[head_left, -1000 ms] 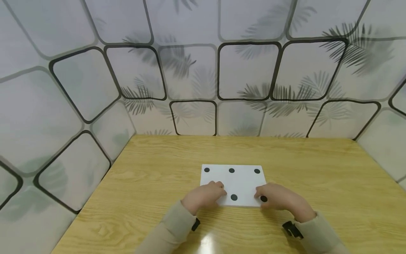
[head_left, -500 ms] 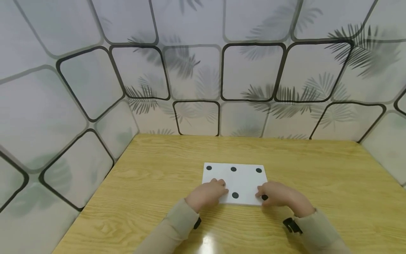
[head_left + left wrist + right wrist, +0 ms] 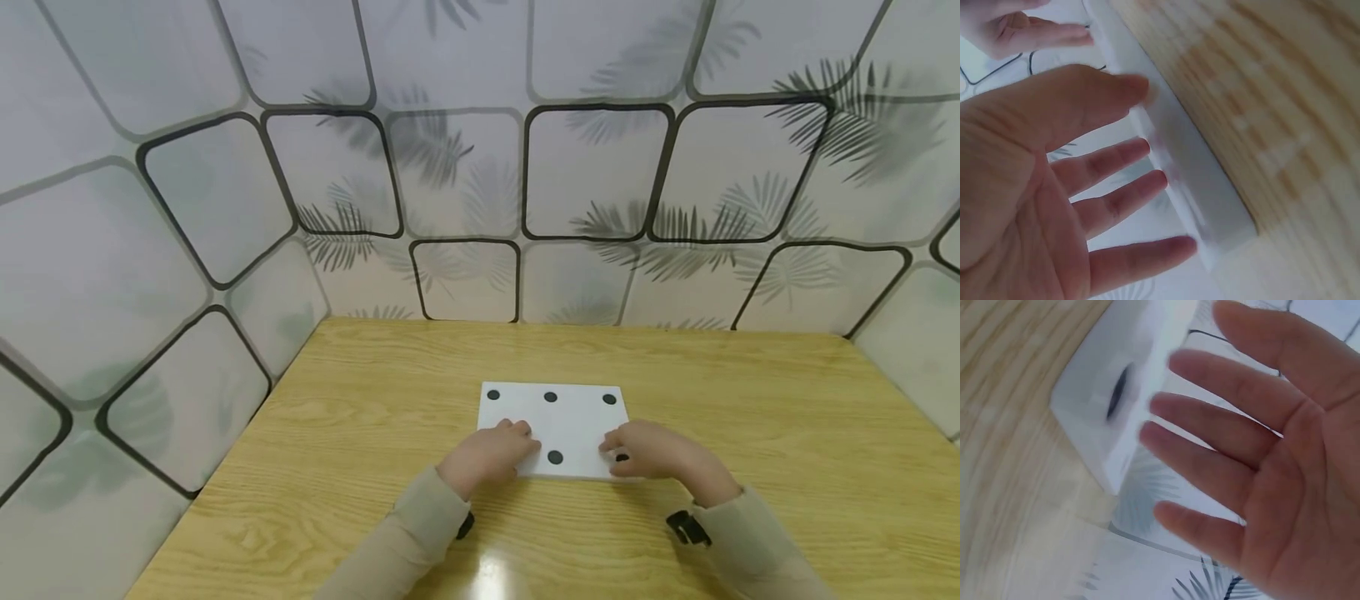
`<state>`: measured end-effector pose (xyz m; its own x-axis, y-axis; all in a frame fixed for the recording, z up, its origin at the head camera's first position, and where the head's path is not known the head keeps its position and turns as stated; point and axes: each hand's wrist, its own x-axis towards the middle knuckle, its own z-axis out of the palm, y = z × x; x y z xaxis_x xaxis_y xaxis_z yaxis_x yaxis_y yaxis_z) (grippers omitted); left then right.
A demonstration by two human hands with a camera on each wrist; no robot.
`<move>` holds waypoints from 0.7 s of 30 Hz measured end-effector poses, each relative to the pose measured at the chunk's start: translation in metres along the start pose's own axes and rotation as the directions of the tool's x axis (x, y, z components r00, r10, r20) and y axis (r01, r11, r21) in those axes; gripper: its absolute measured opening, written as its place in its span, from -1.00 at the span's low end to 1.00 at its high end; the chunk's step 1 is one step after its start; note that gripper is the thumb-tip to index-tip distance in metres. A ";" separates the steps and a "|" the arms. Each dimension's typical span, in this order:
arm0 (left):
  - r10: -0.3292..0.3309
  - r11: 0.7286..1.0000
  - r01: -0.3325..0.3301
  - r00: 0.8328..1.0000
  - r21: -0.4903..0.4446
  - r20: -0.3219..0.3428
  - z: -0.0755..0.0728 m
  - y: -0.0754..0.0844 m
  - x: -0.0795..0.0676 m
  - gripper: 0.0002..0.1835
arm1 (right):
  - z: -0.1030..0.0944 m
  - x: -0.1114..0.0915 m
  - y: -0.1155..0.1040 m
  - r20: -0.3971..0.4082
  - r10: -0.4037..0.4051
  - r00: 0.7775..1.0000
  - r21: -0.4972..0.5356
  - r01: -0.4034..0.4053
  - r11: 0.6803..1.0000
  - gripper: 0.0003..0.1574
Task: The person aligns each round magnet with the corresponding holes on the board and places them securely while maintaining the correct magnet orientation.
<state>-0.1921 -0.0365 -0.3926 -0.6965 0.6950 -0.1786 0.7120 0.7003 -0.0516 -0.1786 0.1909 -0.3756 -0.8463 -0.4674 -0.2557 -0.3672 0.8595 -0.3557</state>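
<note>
A white rectangular slab (image 3: 573, 433) with several black dots lies flat on the wooden table (image 3: 375, 400). My left hand (image 3: 491, 454) reaches over its front left corner. In the left wrist view, the fingertips of that hand (image 3: 1079, 181) touch the edge of the slab (image 3: 1210, 209), fingers fairly straight and spread. At the front right corner is my right hand (image 3: 652, 450), overlapping a dot in the head view. The right wrist view shows the right hand (image 3: 1260, 450) with extended fingers, their tips close to the slab (image 3: 1094, 381).
A patterned wall (image 3: 585, 175) with black rounded outlines and leaf prints stands behind the table. Another patterned wall (image 3: 172, 200) runs along the left side. Light from above glares on the table near the front.
My right hand has loosened its fingers at the front right corner and shifted slightly up and left. The left hand stays almost in place. The head view has shifted a little.
</note>
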 end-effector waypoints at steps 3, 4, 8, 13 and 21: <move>-0.025 1.000 0.026 0.999 0.011 -0.041 -0.003 0.001 -0.004 -0.56 | -0.002 -0.004 -0.003 -0.135 -0.054 0.989 -0.028 0.051 0.998 -0.60; -0.036 0.999 0.038 0.996 0.025 -0.079 -0.005 0.002 -0.005 -0.53 | -0.003 -0.006 -0.005 -0.197 -0.076 0.977 -0.047 0.068 0.997 -0.59; -0.102 0.988 0.132 0.949 0.081 -0.300 -0.019 0.003 -0.013 -0.46 | -0.007 -0.011 -0.015 -0.434 -0.153 0.888 -0.155 0.094 0.983 -0.57; -0.160 0.977 0.206 0.882 0.055 -0.444 -0.031 0.003 -0.025 -0.46 | -0.010 -0.015 -0.024 -0.568 -0.169 0.806 -0.202 0.063 0.977 -0.56; -0.190 0.976 0.217 0.863 0.004 -0.469 -0.030 0.003 -0.033 -0.46 | -0.008 -0.017 -0.028 -0.620 -0.169 0.766 -0.205 0.049 0.978 -0.56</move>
<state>-0.1696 -0.0529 -0.3571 -0.7778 0.5431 0.3164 0.5443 0.8337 -0.0930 -0.1570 0.1769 -0.3539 -0.8260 -0.3748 0.4211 -0.4798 0.8595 -0.1761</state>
